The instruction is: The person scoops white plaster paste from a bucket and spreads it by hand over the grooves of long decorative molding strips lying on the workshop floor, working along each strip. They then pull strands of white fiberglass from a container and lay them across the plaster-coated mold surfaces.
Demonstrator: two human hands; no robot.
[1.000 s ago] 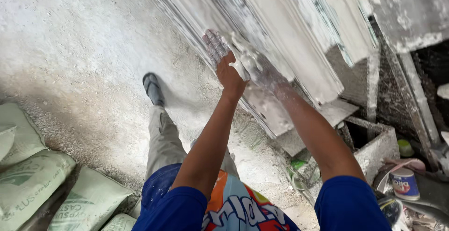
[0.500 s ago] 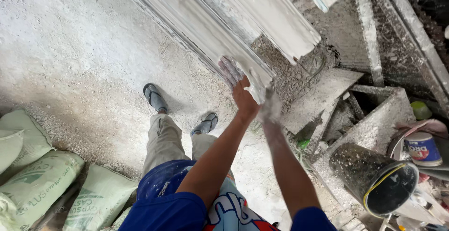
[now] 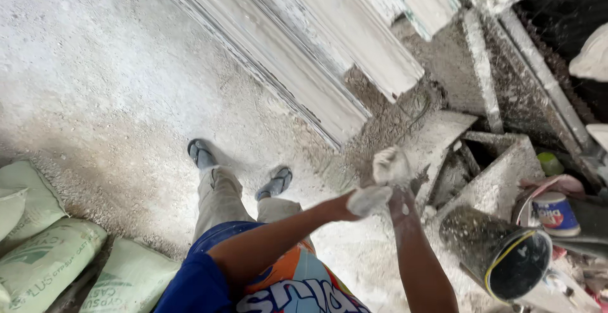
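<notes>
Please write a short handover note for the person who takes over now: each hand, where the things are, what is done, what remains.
Left hand: coated in white plaster, pressed against the right hand, holding no tool.
Right hand: also plaster-white, raised just above the left; whether it grips anything cannot be told.
White moulded strips: lying on the dusty floor ahead, no hand on them.
Black bucket: tipped on its side at the right, beside a small tub.
Pale green sacks: stacked at the left.
Done: hands are off the strips. Left: the strips lie untouched.
</notes>
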